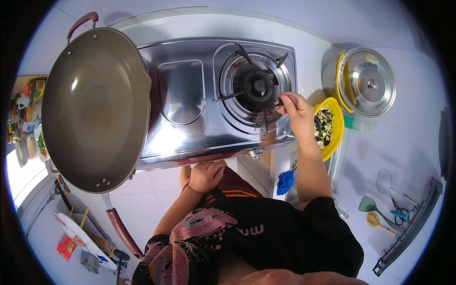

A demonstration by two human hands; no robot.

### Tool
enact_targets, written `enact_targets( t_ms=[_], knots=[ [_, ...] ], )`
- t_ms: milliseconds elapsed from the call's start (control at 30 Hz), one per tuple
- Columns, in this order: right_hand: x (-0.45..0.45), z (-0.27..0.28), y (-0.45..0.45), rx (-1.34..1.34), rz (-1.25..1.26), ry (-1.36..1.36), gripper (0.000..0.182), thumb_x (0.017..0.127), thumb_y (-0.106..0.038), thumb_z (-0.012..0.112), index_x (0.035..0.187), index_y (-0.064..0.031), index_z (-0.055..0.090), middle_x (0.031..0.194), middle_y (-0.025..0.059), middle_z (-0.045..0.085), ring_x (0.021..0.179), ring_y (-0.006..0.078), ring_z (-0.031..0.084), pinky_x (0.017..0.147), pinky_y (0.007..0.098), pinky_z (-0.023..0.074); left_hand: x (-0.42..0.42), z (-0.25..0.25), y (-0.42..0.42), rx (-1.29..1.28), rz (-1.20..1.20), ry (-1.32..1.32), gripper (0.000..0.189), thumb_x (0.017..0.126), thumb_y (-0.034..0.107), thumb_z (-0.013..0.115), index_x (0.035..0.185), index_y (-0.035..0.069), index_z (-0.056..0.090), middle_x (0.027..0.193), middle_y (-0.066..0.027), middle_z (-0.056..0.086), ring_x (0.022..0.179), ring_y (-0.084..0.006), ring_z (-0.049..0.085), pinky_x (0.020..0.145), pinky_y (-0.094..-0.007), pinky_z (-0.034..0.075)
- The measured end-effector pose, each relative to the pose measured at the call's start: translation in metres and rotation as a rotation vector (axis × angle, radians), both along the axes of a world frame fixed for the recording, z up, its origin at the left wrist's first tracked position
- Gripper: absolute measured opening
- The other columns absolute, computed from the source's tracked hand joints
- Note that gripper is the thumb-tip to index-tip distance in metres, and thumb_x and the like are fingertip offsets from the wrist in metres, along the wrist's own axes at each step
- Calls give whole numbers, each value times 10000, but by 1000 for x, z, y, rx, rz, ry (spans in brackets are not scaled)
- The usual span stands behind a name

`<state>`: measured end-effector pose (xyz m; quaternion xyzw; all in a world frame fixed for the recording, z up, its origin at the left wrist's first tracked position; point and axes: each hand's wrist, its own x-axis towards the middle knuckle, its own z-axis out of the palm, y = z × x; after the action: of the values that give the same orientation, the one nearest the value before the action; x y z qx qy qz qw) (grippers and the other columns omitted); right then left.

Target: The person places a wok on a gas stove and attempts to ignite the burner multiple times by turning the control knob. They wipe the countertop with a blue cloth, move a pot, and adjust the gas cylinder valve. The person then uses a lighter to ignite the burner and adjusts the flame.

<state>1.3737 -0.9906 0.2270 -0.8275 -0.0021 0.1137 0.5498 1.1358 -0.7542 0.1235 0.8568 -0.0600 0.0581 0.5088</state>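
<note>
My right hand (295, 110) is over the right side of the gas burner (259, 85), its thumb and fingertips pinched on a dark prong of the pan support (279, 103). Other dark prongs stand around the burner's steel ring. By the front edge of the stainless steel stove (178, 142), my left hand (207, 175) is curled with its back up; no object shows in it, and its palm is hidden. A large brown frying pan (96, 110) with a reddish handle lies over the stove's left part, apart from both hands.
Right of the stove are a yellow bowl (339, 131) of cut eggplant and a lidded steel pot (329, 78). A blue cloth (285, 182) hangs near the sink. Utensils hang from a wall rack (409, 228). At far left stand several packages and dishes (21, 149).
</note>
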Motion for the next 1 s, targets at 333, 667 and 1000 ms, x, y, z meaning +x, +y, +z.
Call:
enact_targets(
  t_ms=[333, 667, 1000],
  knots=[
    [-4, 5, 11, -319, 47, -55, 198, 1026, -147, 682, 1122, 22, 718, 840, 33, 739, 700, 99, 669, 647, 223, 521, -6, -5, -3, 5, -1, 28, 124, 830, 107, 776, 921, 81, 695, 789, -126, 717, 674, -329, 694, 596, -428, 550],
    [-31, -3, -13, 64, -209, -102, 187, 1050, -117, 646, 1159, 30, 685, 925, 103, 745, 719, 116, 689, 667, 239, 554, -15, -2, 2, 3, 47, 19, 116, 832, 93, 763, 913, 99, 679, 787, -110, 718, 663, -312, 691, 598, -421, 537],
    [-53, 5, -32, -149, -23, -12, 125, 1013, -32, 654, 1132, 6, 653, 935, 57, 724, 714, 106, 673, 663, 250, 564, -38, -4, 16, 7, 107, 33, 109, 869, 146, 755, 925, 120, 666, 778, -68, 712, 652, -287, 679, 653, -407, 485]
  ],
)
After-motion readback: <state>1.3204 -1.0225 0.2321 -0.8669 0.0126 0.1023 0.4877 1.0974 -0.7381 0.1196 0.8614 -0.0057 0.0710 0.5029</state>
